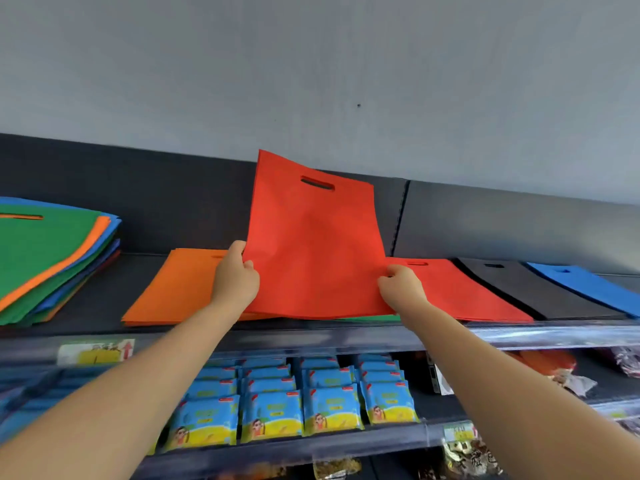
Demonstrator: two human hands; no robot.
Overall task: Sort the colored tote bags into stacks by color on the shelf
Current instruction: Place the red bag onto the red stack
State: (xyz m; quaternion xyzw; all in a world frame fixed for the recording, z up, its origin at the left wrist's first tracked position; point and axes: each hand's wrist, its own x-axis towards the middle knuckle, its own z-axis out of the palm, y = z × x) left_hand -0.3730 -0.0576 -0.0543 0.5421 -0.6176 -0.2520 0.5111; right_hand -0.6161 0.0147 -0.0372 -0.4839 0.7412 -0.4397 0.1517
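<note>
Forward — both hands (235,273) (401,285) on red bag (313,237)

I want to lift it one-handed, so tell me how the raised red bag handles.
The red bag stands nearly flat while the left hand and right hand hold only its lower sides: probably fairly stiff. It looks sheet-thin, so likely light. One-handed, it may sag.

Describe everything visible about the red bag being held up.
The red bag is a flat, rectangular tote of matte, non-woven-looking fabric with an oval handle slot cut near its top edge. It is tilted up over the shelf, top toward the dark back panel. The left hand grips its left edge, the right hand its right edge. Its lower edge hides part of a green bag.
</note>
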